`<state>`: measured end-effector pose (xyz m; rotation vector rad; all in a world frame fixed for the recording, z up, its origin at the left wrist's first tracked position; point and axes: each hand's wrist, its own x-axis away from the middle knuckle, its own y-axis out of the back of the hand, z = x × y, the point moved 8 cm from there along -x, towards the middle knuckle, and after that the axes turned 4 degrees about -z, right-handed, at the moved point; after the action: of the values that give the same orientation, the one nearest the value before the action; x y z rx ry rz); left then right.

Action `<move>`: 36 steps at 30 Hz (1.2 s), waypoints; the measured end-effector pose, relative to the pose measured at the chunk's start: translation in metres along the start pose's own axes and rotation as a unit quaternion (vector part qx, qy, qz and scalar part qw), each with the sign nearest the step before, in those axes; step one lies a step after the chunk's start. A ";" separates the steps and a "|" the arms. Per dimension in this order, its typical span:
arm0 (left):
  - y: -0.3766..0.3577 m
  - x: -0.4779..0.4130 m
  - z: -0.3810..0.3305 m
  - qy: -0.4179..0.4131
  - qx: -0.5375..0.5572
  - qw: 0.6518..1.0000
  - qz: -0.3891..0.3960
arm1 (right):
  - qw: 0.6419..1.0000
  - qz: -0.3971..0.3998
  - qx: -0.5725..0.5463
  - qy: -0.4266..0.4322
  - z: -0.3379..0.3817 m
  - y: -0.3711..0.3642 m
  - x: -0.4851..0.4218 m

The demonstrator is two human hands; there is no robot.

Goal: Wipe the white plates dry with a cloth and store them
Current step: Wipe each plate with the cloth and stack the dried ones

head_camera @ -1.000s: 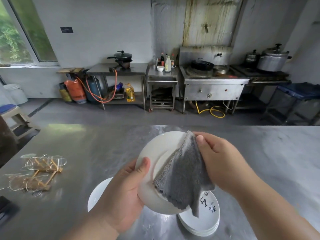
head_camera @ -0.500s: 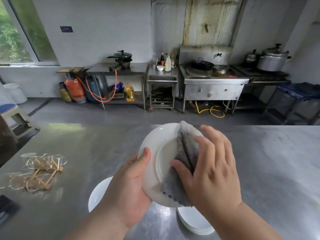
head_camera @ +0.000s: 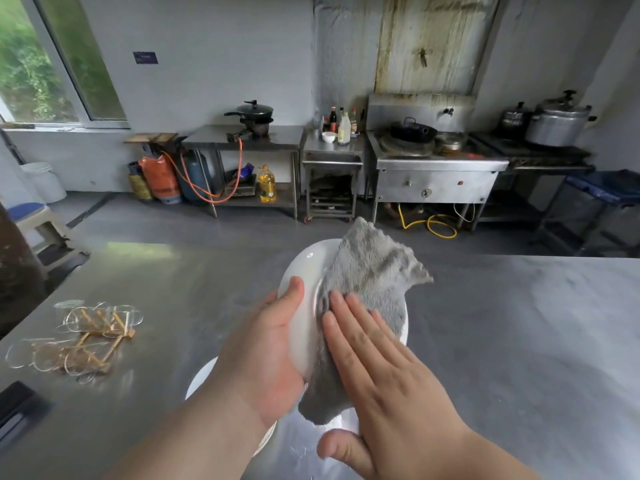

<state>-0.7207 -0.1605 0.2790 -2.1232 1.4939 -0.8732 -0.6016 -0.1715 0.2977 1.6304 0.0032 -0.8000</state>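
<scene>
My left hand point(head_camera: 270, 344) grips a white plate point(head_camera: 304, 271) by its left rim, holding it tilted above the steel table point(head_camera: 502, 341). A grey cloth point(head_camera: 374, 271) is draped over the plate's face. My right hand point(head_camera: 388, 368) lies flat on the cloth with straight fingers, pressing it against the plate. Another white plate point(head_camera: 202, 377) lies on the table under my left forearm. A further bit of white plate point(head_camera: 349, 419) shows below the cloth, mostly hidden by my hands.
Gold wire plate racks point(head_camera: 86, 337) lie on the table's left part. A dark object point(head_camera: 17, 407) sits at the left near edge. Across the floor stand a stove point(head_camera: 436, 168), shelves, gas cylinders point(head_camera: 159, 178) and pots.
My right hand has spread flat and slid down the plate with the cloth, whose upper part now fans out over the plate's top. The plate has tilted more edge-on and risen slightly.
</scene>
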 end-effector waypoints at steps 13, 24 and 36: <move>0.016 -0.005 -0.007 0.006 -0.049 0.997 -0.054 | 0.998 -0.010 -0.065 0.011 0.003 -0.014 0.010; -0.006 0.010 0.015 -0.020 -0.157 0.987 0.001 | 0.992 -0.084 -0.089 -0.027 -0.044 0.011 -0.020; -0.014 0.018 0.004 -0.047 -0.194 0.978 0.061 | 0.981 -0.172 -0.091 -0.018 -0.045 0.036 -0.015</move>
<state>-0.7043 -0.1721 0.2896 -2.2685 1.8412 -0.4571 -0.5755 -0.1348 0.3363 1.4590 0.3315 -1.0595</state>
